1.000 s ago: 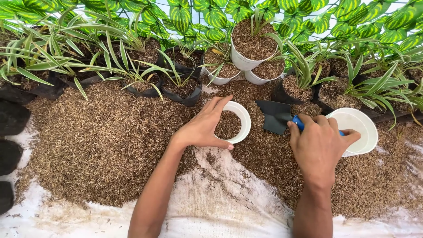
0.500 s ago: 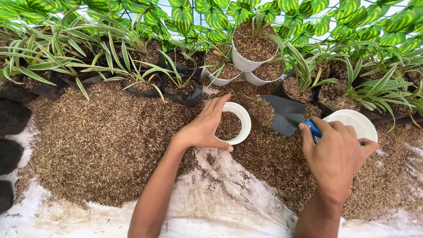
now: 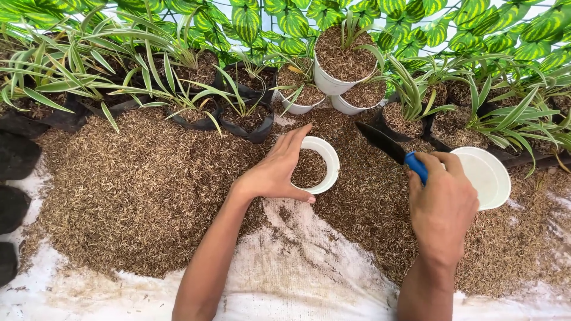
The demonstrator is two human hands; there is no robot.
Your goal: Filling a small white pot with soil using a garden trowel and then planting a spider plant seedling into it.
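rice-husk heap spread across the left on white sheet | left hand curled round part-filled white pot, centre | right hand fisted on blue-handled trowel, dark blade edge-on, raised just right of pot | empty white pot touching that hand, far right

White pot; blue-handled trowel with seemingly dark grey blade; brown husk mix; green, yellow-striped leaves; white sheet.
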